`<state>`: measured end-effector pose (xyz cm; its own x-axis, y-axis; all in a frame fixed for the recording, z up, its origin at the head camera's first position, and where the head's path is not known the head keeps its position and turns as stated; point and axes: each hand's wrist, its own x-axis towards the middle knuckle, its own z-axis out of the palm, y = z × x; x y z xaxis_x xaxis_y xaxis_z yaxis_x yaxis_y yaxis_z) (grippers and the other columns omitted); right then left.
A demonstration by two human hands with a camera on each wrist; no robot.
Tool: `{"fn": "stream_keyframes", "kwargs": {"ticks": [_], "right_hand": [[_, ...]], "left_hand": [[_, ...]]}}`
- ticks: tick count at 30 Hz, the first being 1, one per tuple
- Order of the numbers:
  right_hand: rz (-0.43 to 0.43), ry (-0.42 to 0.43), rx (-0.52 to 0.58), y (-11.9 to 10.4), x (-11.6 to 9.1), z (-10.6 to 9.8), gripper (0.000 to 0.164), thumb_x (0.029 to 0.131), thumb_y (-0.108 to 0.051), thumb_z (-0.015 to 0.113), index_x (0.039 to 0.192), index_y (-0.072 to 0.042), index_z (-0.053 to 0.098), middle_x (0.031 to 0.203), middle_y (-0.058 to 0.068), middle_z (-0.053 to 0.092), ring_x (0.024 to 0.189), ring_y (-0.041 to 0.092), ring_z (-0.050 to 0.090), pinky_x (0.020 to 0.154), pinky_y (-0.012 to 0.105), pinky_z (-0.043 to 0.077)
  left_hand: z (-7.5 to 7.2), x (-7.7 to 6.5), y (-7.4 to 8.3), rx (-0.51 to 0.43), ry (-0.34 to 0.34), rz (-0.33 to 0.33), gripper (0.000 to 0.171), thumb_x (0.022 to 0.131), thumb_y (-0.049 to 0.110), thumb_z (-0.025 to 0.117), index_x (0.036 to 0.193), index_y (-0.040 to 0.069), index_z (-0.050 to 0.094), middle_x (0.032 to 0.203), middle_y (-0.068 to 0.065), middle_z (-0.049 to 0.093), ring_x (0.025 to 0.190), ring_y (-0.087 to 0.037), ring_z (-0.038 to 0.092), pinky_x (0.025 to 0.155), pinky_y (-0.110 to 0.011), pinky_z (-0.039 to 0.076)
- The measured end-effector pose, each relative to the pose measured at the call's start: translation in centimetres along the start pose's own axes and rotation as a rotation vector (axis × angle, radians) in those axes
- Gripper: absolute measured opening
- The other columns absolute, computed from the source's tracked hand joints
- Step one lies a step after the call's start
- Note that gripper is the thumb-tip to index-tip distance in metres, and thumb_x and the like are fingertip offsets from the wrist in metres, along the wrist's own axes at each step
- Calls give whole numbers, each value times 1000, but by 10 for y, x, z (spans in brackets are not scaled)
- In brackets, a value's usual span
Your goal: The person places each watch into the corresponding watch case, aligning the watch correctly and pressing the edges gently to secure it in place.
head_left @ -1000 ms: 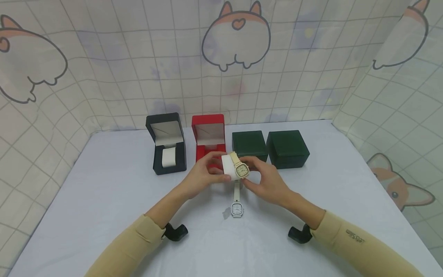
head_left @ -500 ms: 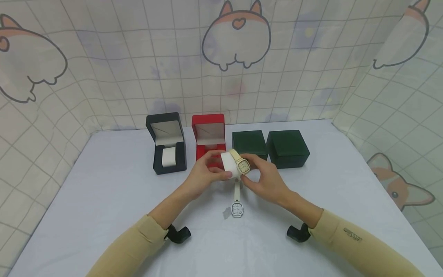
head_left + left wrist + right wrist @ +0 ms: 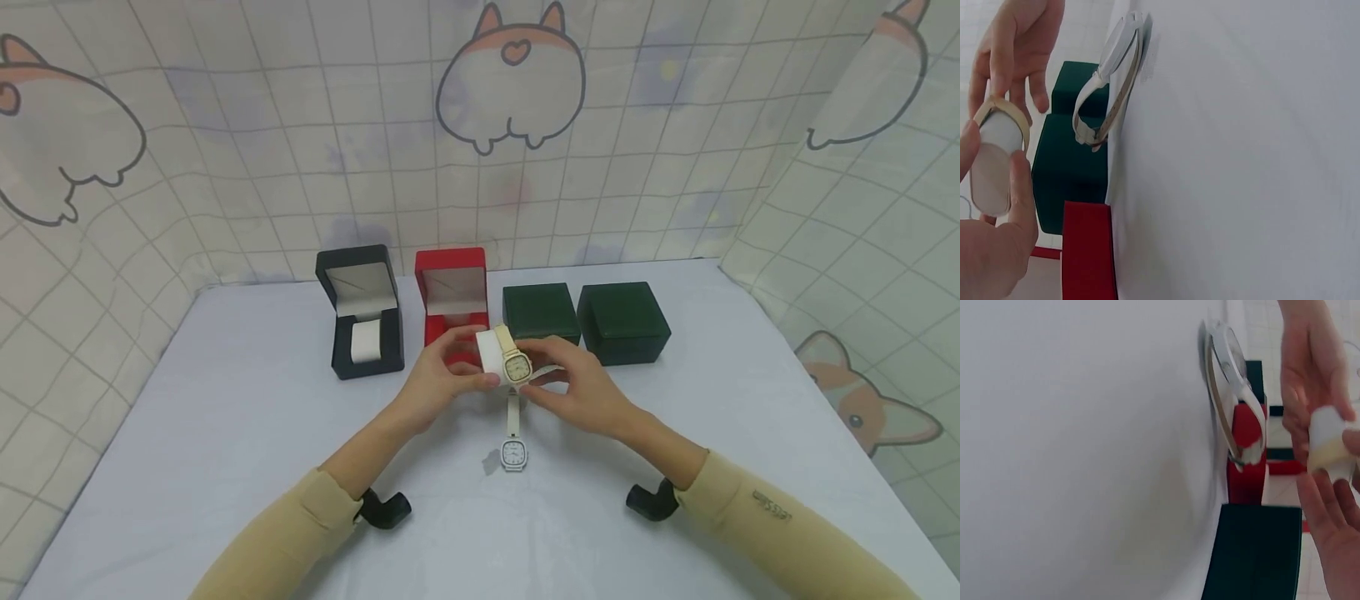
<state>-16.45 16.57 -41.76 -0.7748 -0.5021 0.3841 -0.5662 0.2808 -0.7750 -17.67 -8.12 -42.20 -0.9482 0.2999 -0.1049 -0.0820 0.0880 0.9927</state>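
A white watch cushion [image 3: 489, 350] is gripped at its left end by my left hand [image 3: 431, 387], thumb at the front. Around its right part sits a wristwatch [image 3: 517, 367] with a cream strap and a gold-toned square case, dial towards me. My right hand [image 3: 581, 387] pinches this watch from the right, thumb below and fingers above. In the left wrist view the strap [image 3: 1025, 128] loops round the cushion [image 3: 992, 178]. A second, white wristwatch [image 3: 513, 453] lies on the table just below my hands, its strap closed in a loop in the right wrist view.
Behind my hands stand an open black watch box [image 3: 367, 367] with a white cushion [image 3: 366, 340] inside, an open red watch box [image 3: 452, 260], and two closed green boxes [image 3: 542, 307]. A patterned cloth [image 3: 300, 167] rises behind the white table [image 3: 225, 433].
The watch and cushion have shifted slightly left and turned a little. My right hand has changed its hold, and a thin white strip now shows between its fingers.
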Motion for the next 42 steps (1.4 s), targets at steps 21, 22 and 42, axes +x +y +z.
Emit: {"fn": "stream_keyframes", "kwargs": {"ticks": [21,22,42], "right_hand": [[99,-251,306,8,7,-17,84,83,1,84,153,-10,40,155,7,37,132,38,50,94,39,57],[97,-248,312,8,7,-16,84,83,2,84,153,-10,40,155,8,37,132,39,50,94,39,57],[111,-206,307,11,10,-8,84,80,2,86,151,-11,43,152,6,40,130,43,49,92,40,57]], "left_hand": [[-7,-8,0,45,-216,120,75,89,8,81,155,16,45,140,-10,53,124,-29,58,95,-38,56],[-7,-8,-1,43,-215,122,75,89,7,80,155,16,45,140,-10,53,125,-29,58,95,-38,56],[-5,-12,-3,6,-155,115,69,89,10,82,149,21,51,138,-10,55,113,-29,65,89,-37,59]]}}
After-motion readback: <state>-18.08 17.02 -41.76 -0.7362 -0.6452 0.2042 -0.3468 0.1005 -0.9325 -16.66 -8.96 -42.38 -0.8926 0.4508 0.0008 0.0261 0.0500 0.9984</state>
